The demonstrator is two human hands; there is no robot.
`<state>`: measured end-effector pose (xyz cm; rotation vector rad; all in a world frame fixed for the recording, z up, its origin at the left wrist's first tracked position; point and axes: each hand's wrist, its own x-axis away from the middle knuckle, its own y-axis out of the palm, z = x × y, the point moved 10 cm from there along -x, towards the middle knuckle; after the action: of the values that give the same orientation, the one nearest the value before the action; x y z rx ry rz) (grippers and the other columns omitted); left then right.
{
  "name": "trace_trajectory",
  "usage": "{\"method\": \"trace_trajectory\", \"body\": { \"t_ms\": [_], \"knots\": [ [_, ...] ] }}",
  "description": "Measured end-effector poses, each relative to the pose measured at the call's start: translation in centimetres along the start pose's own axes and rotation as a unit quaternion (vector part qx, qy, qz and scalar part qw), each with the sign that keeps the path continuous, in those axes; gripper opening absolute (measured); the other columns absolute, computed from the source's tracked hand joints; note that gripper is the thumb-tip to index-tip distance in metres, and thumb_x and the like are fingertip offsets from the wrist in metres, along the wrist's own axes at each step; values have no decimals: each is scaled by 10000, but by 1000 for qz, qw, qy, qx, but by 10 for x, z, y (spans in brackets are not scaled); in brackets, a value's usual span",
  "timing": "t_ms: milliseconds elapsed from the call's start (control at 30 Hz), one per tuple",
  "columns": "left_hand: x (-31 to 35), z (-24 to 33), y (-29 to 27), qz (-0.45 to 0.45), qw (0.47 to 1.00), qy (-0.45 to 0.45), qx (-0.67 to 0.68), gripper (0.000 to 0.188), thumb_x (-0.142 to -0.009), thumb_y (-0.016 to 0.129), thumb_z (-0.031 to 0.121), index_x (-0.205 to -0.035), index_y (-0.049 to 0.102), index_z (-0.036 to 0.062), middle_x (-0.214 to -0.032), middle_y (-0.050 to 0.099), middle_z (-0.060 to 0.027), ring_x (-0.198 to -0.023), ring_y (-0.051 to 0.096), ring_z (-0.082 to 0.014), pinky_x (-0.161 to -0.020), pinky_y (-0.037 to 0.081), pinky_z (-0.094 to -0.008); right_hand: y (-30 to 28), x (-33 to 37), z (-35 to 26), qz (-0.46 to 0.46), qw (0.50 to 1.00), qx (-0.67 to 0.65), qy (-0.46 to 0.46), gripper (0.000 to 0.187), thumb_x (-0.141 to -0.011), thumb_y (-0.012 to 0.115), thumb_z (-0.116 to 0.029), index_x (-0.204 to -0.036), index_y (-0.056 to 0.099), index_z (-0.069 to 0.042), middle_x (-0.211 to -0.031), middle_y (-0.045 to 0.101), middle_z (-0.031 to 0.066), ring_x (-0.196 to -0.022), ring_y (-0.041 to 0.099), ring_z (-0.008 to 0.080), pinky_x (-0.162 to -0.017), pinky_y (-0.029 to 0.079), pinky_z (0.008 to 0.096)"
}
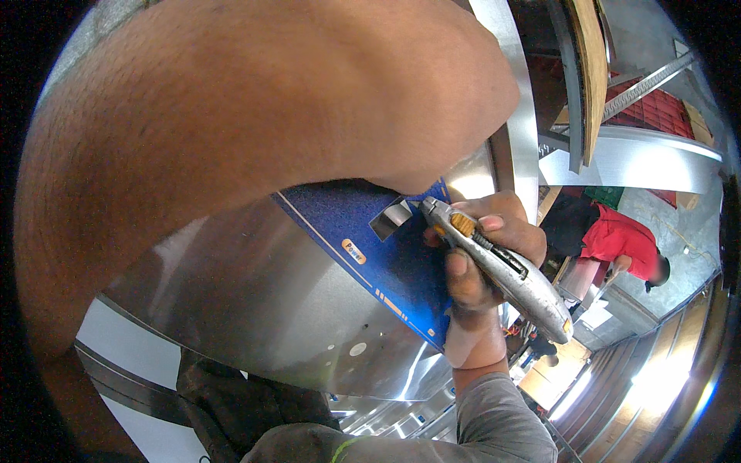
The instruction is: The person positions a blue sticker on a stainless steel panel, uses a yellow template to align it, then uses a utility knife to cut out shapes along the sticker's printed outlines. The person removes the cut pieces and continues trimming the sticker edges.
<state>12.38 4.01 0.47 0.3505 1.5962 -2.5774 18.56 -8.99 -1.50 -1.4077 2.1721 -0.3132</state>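
My right hand [505,231] grips a silver utility knife [513,282] with a yellow slider. The knife's nose points left, close by a rectangular opening [391,219] in a blue label panel [340,220]; whether the blade touches it I cannot tell. Bare metal shows through the opening. Beneath the panel lies a shiny sheet-metal surface [255,270]. Across the upper left, very near the camera, reaches my left arm, its hand [455,100] bent over the panel's far side. The left fingers are hidden.
Farther right, a person in a red shirt [625,241] bends over some work. Wooden and metal beams [584,85] stand at the upper right, with red material [656,104] behind. A small round hole [357,349] marks the metal below the panel. Bright lights shine at the lower right.
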Motion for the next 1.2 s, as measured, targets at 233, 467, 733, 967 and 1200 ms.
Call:
{"method": "trace_trajectory", "body": {
  "t_ms": [233,467,733,967,1200],
  "knots": [
    [4,12,-5,34,992,16,-117,204,-877,556,104,-982,671,-29,-973,689,-226,-953,689,-369,-833,557,-444,2,1,-2,-11,1000,-2,-15,411,-737,819,-92,-1082,596,-73,-885,674,196,-778,706,293,-666,576,365],
    [-9,-18,1,-176,968,-52,171,209,-845,542,95,-934,683,-32,-929,690,-243,-946,684,-387,-831,550,-454,2,-1,-6,-20,999,35,-24,453,-724,831,-84,-1108,592,-105,-869,681,179,-755,709,288,-647,578,367],
    [-9,-13,-9,-104,983,-45,141,208,-834,568,114,-918,694,-29,-918,705,-225,-900,694,-391,-825,556,-467,3,-1,-8,-19,999,41,-23,453,-725,828,-88,-1110,590,-105,-872,690,168,-760,707,283,-657,579,372],
    [-12,-16,2,-191,972,-89,102,218,-821,584,118,-935,695,-32,-926,707,-227,-908,698,-384,-821,557,-461,4,-2,-10,-31,997,57,-45,440,-750,812,-97,-1116,569,-80,-874,687,172,-753,696,264,-667,580,355],
    [-11,-21,7,-150,981,-53,114,272,-772,652,152,-979,673,-24,-951,696,-226,-931,690,-377,-840,545,-463,9,-3,-15,-63,991,86,-85,421,-847,772,-188,-1130,498,-40,-876,654,198,-707,666,232,-621,562,311]
  ]
}}
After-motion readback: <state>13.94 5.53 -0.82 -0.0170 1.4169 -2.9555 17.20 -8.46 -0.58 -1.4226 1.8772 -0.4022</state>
